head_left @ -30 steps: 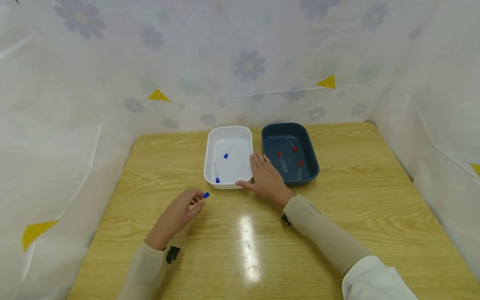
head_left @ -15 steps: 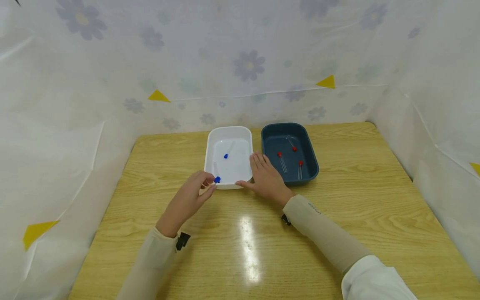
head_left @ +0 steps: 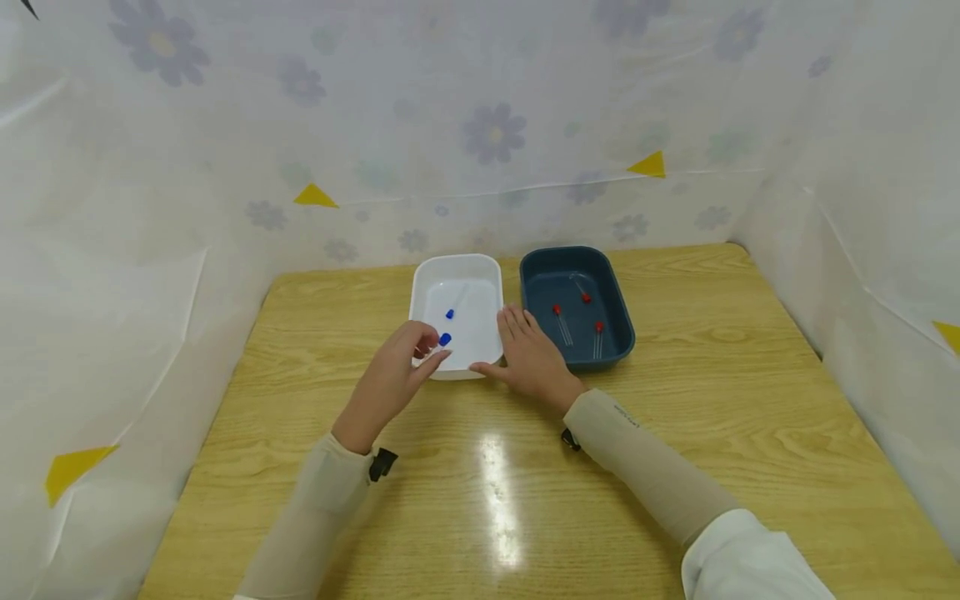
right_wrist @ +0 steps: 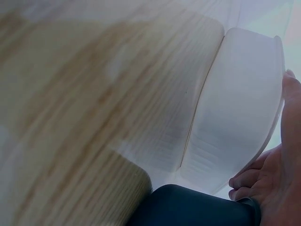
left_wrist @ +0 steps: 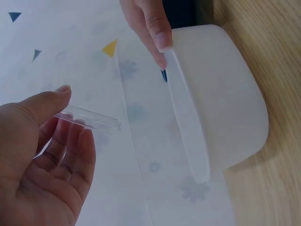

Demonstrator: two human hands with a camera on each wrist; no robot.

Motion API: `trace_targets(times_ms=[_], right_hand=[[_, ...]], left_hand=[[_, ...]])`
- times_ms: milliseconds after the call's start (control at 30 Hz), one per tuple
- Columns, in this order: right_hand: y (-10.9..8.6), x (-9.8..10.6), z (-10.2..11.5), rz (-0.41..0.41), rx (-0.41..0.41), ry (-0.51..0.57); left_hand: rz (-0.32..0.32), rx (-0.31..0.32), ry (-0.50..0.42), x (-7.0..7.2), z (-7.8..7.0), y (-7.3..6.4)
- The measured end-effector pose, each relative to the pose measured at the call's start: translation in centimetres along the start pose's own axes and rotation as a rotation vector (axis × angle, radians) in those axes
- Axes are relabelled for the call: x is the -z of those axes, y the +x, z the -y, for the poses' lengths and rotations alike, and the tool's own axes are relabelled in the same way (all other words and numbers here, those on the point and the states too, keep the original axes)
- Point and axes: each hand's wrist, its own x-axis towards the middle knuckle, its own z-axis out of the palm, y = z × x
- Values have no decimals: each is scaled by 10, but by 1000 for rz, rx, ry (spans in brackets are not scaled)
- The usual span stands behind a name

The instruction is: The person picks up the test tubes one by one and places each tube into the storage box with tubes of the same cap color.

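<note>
Over the near left part of the white tray (head_left: 480, 333), my left hand (head_left: 390, 375) pinches a clear glass test tube (left_wrist: 94, 118) with a blue stopper (head_left: 445, 340). In the left wrist view the tube lies between thumb and fingertips, one end sticking out toward the tray. Another tube with a blue stopper (head_left: 450, 314) lies inside the tray; a further one seen earlier is now hidden by my left hand. My right hand (head_left: 534, 364) rests on the tray's near right corner, fingers extended along the right rim and thumb on the front rim.
A dark blue tray (head_left: 618, 333) stands close to the right of the white one. Inside it lie three clear tubes with red stoppers (head_left: 598, 327). Both trays stand at the back of the wooden table (head_left: 697, 375), before a flowered sheet (head_left: 420, 142).
From the tray's front left, my left hand has moved forward and right, carrying the blue-stoppered test tube over the white tray. My right hand has stayed on the tray's corner.
</note>
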Motion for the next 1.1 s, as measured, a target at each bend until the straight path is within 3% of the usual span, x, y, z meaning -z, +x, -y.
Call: trace_targets(times_ms=[267, 500, 733, 1100], right_hand=[[0, 3, 2, 2, 0, 23], [0, 1, 2, 5, 1, -8], [-1, 1, 0, 6, -2, -14], [-1, 2, 1, 29, -9, -22]], left_hand=[[-14, 100, -77, -14, 6, 16], [-11, 184, -89, -30, 18, 31], [-8, 256, -166, -50, 34, 45], [-11, 373, -252, -76, 54, 53]])
